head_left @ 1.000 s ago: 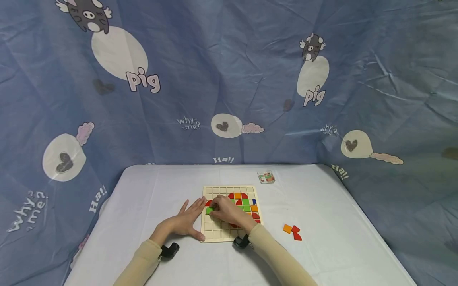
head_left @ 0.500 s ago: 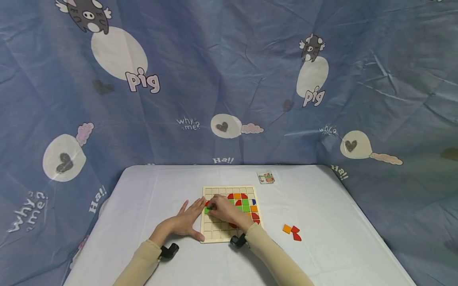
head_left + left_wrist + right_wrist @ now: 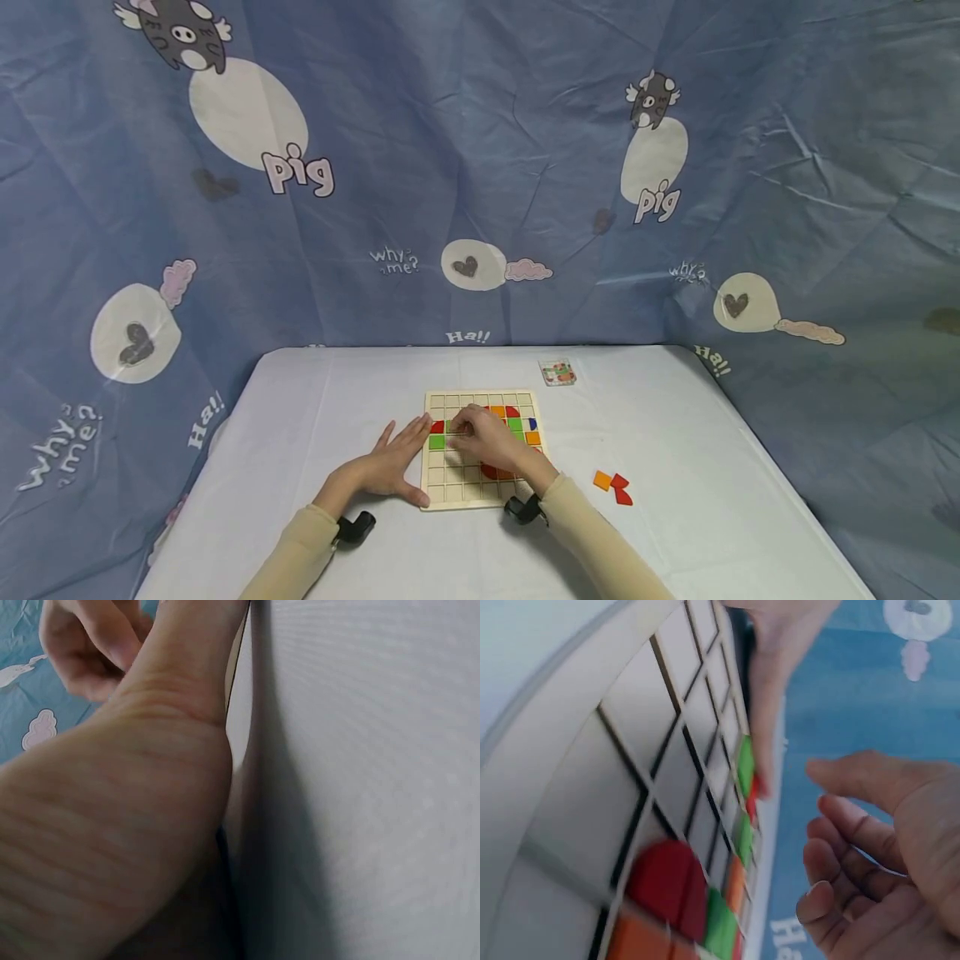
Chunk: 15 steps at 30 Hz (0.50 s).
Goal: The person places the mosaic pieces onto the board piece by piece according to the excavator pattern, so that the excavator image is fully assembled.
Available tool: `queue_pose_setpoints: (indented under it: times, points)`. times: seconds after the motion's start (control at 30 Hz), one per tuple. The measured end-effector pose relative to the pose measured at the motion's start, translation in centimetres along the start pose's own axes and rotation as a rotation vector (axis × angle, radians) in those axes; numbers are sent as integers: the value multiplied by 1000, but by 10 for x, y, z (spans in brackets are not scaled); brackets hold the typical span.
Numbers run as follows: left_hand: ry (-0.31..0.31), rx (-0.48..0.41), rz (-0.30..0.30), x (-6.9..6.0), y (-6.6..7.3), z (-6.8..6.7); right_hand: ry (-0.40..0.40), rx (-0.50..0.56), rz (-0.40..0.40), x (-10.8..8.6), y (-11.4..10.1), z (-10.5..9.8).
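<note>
My left hand (image 3: 390, 467) rests with outstretched fingers against the left edge of a wooden grid board (image 3: 453, 493). Over the board's middle hovers my right hand (image 3: 491, 442); the right wrist view shows its fingers (image 3: 855, 825) loosely bent, thumb apart, with nothing between them. Just left of its fingertips are a red piece (image 3: 438, 427) and a green square (image 3: 437, 442), set in the leftmost column. Another green piece (image 3: 450, 426) shows partly by the fingertips. Red quarter-round, orange, green and blue pieces fill other cells to the right, some hidden under the right hand.
An orange square (image 3: 602, 480) and two red quarter-round pieces (image 3: 623, 497) lie loose on the white table right of the board. Behind the board lies a small pattern card (image 3: 557, 372). A blue printed curtain (image 3: 420, 183) hangs behind the table.
My right hand has drawn back to the right from the green and red pieces at the board's left, uncovering them. My left hand has stayed in place.
</note>
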<state>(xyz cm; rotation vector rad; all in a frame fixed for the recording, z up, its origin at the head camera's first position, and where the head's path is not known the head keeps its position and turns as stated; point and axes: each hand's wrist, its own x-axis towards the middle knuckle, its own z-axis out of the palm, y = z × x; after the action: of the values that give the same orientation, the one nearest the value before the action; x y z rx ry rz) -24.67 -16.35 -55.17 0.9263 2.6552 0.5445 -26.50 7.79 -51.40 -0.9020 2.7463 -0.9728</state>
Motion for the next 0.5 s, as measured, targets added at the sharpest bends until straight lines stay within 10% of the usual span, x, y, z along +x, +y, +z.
queue_pose_setpoints:
  times: [0.5]
  points:
    - [-3, 22, -42, 3, 2, 2, 65, 89, 112, -109, 51, -56]
